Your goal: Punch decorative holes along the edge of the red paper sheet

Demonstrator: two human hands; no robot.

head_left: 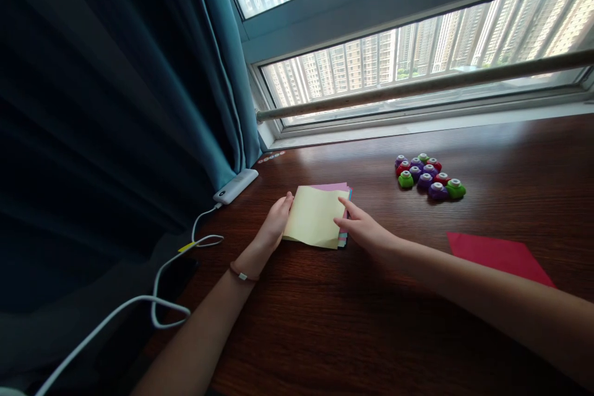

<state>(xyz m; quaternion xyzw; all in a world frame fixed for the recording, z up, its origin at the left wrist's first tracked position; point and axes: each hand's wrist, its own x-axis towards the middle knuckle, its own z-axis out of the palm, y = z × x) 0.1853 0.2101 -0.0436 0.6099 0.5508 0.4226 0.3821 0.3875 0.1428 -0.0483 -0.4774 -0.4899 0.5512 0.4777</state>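
Note:
A stack of square coloured paper (315, 216) lies on the dark wooden table, its top sheet pale yellow and slightly curved. Pink, blue and other coloured edges show at its back and right side. My left hand (275, 221) is closed around the stack's left edge, with part of its fingers hidden. At the right edge, my right hand (366, 229) touches the yellow sheet with two fingertips held apart. The rest of that hand's fingers are tucked out of sight.
Several purple, red and green lumps with white ring tops (427, 176) stand at the back right. A red paper sheet (501, 257) lies partly behind my right forearm. At left are a white device (236, 187), its white cable (160, 272) and a blue curtain (223, 105).

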